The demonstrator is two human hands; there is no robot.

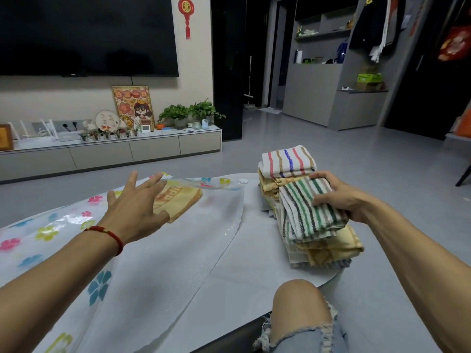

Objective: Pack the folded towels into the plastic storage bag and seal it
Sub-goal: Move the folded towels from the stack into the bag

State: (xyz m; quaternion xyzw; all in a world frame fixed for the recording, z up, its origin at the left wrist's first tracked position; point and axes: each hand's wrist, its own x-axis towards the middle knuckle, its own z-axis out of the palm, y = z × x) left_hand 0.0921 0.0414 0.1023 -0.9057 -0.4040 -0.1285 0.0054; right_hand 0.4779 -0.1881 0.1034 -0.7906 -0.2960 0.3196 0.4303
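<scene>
- One yellow towel [178, 200] already lies inside the bag [142, 250], toward its far end, seen through the clear plastic.
- My left hand [135, 210] is spread wide, fingers splayed and holding nothing; it hovers over or rests on the bag's top sheet just beside that towel, and I cannot tell which.
- My right hand [339, 197] grips the green-striped towel [305, 212] on top of the near stack [323, 240], thumb above and fingers curled round its right edge.
- A second stack [285, 166], topped by a towel with red and blue stripes, stands just behind the first.
- Both stacks sit on the table [254, 271] to the right of the bag, near its wavy edge.
- The relation that matters: the bag lies to the left of the gripped towel, its long axis running from near-left to far-right, and the open mouth seems to be the wavy right-hand edge.
- My right hand is nearer the towels, my left nearer the bag, so I judge the left should lift the top sheet while the right slides the towel leftward into the mouth.
- Most of the task remains; sealing is not yet possible.
</scene>
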